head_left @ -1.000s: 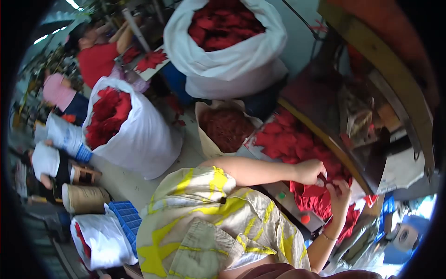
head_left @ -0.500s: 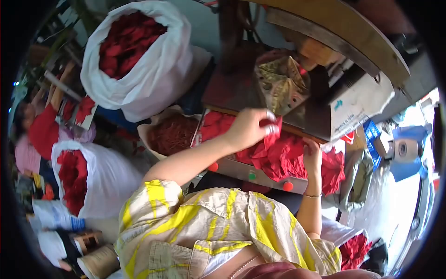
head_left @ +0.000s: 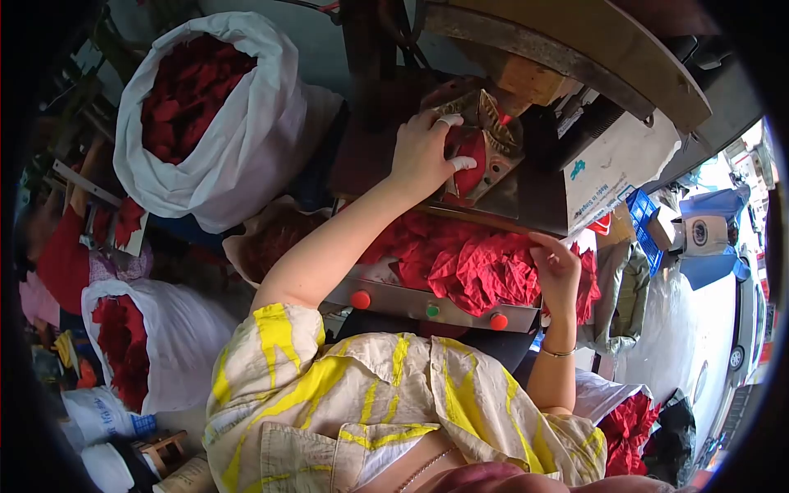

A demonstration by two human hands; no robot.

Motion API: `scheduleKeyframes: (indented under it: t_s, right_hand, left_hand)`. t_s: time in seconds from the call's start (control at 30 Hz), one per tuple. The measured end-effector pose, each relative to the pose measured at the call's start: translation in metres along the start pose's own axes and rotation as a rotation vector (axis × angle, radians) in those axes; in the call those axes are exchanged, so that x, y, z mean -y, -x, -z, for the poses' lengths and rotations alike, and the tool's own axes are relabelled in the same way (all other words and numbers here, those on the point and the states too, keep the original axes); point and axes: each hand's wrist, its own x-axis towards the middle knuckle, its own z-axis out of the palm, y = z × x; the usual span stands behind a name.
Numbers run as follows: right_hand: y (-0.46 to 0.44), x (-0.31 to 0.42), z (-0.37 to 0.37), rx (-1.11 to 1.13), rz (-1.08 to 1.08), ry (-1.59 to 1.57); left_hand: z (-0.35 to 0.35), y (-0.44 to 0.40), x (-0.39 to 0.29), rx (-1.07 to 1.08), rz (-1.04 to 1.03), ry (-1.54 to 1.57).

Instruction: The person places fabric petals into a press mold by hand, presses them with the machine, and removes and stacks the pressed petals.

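My left hand [head_left: 423, 154] is at a brass-coloured metal mould [head_left: 496, 123] on the dark machine bed. White wrapping covers two of its fingertips. Between thumb and fingers it grips a red fabric piece [head_left: 467, 168], which lies against the front of the mould. Beside the right end of a heap of crumpled red fabric pieces [head_left: 481, 267], my right hand [head_left: 559, 264] has its fingers loosely bent and apart, seemingly holding nothing. The heap lies in a metal tray just below the machine bed.
A metal panel with red and green buttons [head_left: 432, 311] faces me. White sacks [head_left: 283, 123] of red pieces stand at left. A thick curved machine arm [head_left: 567, 57] overhangs the mould. A cardboard sheet [head_left: 620, 177] and blue crate [head_left: 645, 230] are at right. Another person's red sleeve [head_left: 62, 255] shows far left.
My left hand has moved up from the heap to the mould with a red fabric piece. My right hand remains by the heap's right end. The whole view has shifted slightly.
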Motion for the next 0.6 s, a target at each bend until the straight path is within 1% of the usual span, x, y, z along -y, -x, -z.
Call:
scheduleKeyframes:
  t_s: [0.03, 0.07, 0.13, 0.17, 0.2, 0.23, 0.27, 0.33, 0.37, 0.4, 0.43, 0.47, 0.53, 0.6]
  right_hand:
    - [-0.014, 0.022, 0.001, -0.046, 0.090, -0.016]
    - [-0.027, 0.033, 0.002, -0.045, 0.094, -0.012]
    - [-0.057, 0.044, 0.000, -0.112, -0.210, -0.349]
    - [-0.079, 0.043, 0.000, -0.111, -0.181, -0.330]
    - [-0.106, 0.041, -0.002, -0.108, -0.152, -0.310]
    - [-0.134, 0.039, -0.010, -0.166, -0.067, -0.300]
    - [-0.162, 0.036, -0.020, -0.224, 0.018, -0.292]
    - [-0.212, 0.033, -0.027, -0.264, 0.273, 0.447]
    - [-0.239, 0.026, -0.036, -0.302, 0.378, 0.573]
    - [-0.262, 0.020, -0.044, -0.303, 0.431, 0.636]
    - [-0.282, 0.016, -0.052, -0.312, 0.479, 0.712]
    - [-0.296, 0.010, -0.060, -0.287, 0.484, 0.745]
    - [-0.313, 0.007, -0.073, -0.234, 0.474, 0.798]
    - [-0.322, 0.004, -0.082, -0.178, 0.448, 0.827]
  left_hand:
    - [0.002, 0.002, 0.000, -0.019, 0.012, 0.032]
    - [0.004, 0.004, -0.002, -0.024, 0.012, 0.035]
    - [0.012, 0.012, -0.008, -0.067, 0.021, 0.191]
    - [0.015, 0.018, -0.012, -0.074, 0.023, 0.191]
    - [0.019, 0.026, -0.016, -0.048, 0.038, 0.337]
    - [0.023, 0.034, -0.020, -0.022, 0.054, 0.483]
    - [0.030, 0.040, -0.024, -0.031, 0.059, 0.480]
    - [0.044, 0.053, -0.031, 0.413, 0.482, 0.875]
    - [0.042, 0.062, -0.032, 0.407, 0.502, 0.880]
    - [0.037, 0.071, -0.033, 0.400, 0.520, 0.883]
    - [0.035, 0.076, -0.036, 0.387, 0.563, 0.896]
    - [0.031, 0.083, -0.036, 0.359, 0.591, 0.976]
    - [0.023, 0.090, -0.029, 0.272, 0.332, 0.743]
    - [0.020, 0.090, -0.026, 0.240, 0.376, 0.769]
